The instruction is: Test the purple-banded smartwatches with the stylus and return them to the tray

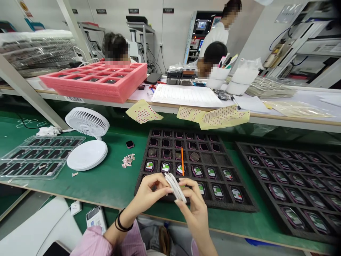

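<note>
Between my left hand (149, 193) and my right hand (192, 208), a looped bundle of white cable (174, 187) is pinched in my fingertips. Both hands hang over the near edge of a black foam tray (241, 205), whose cells hold several smartwatches with coloured screens (217, 192). Some cells farther back hold dark watch bodies. An orange stick (182, 161) stands slanted among the cells just beyond the cable. My hands hide part of the tray's front row. A black hair tie and bracelet circle my left wrist.
A second foam tray of watches (293, 188) fills the right of the green bench mat (114, 185). To the left lie a loose watch (129, 144), paper scraps (128, 160), a clear blister tray (39, 156) and a white fan (87, 122). Two co-workers (210, 58) stand beyond the upper shelf.
</note>
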Demonstrator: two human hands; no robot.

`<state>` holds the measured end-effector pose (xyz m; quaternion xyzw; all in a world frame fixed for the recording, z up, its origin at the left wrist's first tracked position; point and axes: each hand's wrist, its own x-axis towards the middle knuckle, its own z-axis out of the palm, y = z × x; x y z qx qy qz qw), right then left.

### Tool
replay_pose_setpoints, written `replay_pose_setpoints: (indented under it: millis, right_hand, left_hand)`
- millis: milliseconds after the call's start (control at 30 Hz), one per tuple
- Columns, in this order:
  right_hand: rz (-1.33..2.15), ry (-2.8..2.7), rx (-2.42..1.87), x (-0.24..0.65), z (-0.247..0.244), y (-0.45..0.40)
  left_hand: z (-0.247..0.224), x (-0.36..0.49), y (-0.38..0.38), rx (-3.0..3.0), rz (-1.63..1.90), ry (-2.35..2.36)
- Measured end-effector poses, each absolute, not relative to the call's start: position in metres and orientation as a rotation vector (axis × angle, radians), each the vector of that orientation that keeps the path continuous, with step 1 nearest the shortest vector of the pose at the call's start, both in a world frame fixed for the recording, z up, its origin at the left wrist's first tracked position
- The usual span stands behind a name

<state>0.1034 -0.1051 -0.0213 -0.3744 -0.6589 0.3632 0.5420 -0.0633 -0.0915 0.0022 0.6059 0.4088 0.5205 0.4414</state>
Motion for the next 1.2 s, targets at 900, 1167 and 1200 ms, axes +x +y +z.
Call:
replay_pose_setpoints:
  millis: [900,1167,1200]
  right_hand:
    - [1.057,-1.27,-0.86,0.082,-0.018,-0.119]
    - [1.263,-1.156,-0.853,0.084,-0.02,-0.117]
    - [1.35,-1.075,-0.841,0.086,-0.022,-0.115]
  left_hand:
    - [0.01,-0.055,-0.106,1.652,1.743,1.049]
    - [0.01,-0.056,-0.105,1.608,1.716,1.085]
    - [0.011,-0.062,-0.102,1.546,1.749,1.138]
